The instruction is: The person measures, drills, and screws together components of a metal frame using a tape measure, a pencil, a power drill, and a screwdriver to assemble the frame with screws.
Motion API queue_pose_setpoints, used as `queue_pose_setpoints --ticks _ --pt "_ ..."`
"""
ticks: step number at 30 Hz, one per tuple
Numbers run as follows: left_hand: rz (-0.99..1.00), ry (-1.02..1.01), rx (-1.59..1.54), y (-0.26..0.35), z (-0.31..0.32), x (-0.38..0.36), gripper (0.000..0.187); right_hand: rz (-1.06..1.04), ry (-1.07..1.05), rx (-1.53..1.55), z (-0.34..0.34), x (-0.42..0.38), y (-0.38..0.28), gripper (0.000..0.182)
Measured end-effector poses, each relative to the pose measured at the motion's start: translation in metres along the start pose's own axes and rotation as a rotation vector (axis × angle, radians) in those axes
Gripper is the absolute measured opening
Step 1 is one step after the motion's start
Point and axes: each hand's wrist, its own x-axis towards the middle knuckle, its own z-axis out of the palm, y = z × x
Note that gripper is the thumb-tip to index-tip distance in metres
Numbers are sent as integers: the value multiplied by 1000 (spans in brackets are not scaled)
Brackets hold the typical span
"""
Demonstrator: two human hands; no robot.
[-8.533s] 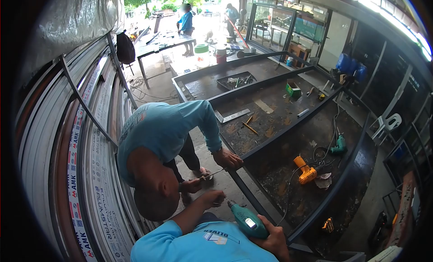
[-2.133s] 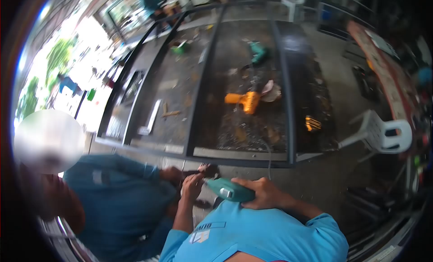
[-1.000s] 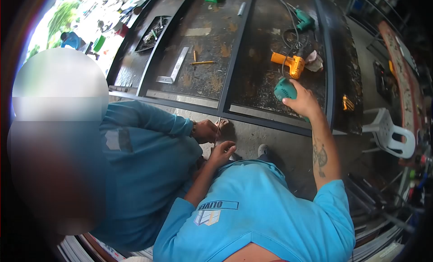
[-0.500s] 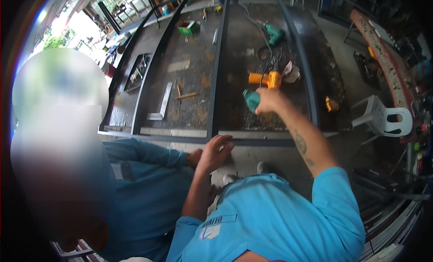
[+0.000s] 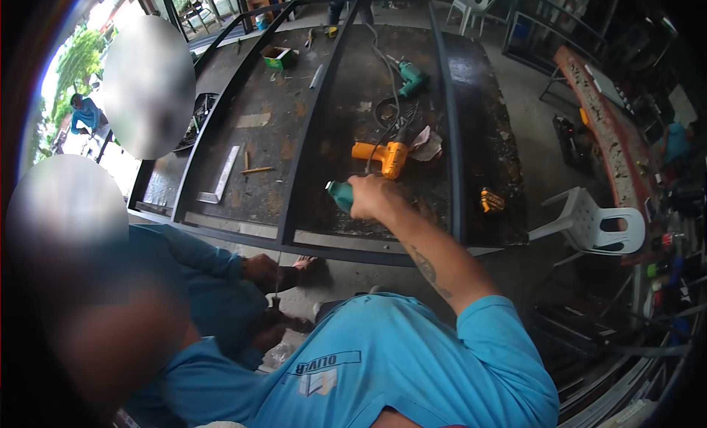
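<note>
Right-hand fingers clasp my green plastic drill; an orange plastic drill lies at its two o'clock.

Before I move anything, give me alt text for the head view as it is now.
The wearer's right hand grips a green power tool over a dark tabletop, just short of an orange drill. A dark frame lies across the tabletop; another green drill lies farther back. At left, a co-worker's blue sleeve shows.

2 green drills, 1 orange drill, 1 L-square, 2 pencil-like sticks, 1 green box, 2+ plastic chairs.
</note>
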Motion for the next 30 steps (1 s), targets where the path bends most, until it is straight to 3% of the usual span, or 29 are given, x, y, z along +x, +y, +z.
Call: queue_pose_setpoints --ticks 5,11,16,17,30 --pt "-157 37 -54 10 36 -30 34 -36 -15 -6 -2 12 8 42" --pt "-411 -43 7 37 57 -74 31 -88 -71 -50 -14 26 5 56" --pt "-724 -63 238 99 70 -126 28 -149 -128 -46 -10 34 -2 64" --pt "-769 -81 276 106 70 -133 28 -179 -101 -84 -14 29 -8 49" --pt "-1300 -21 264 118 146 -291 21 -205 -151 -261 -15 30 -37 50"
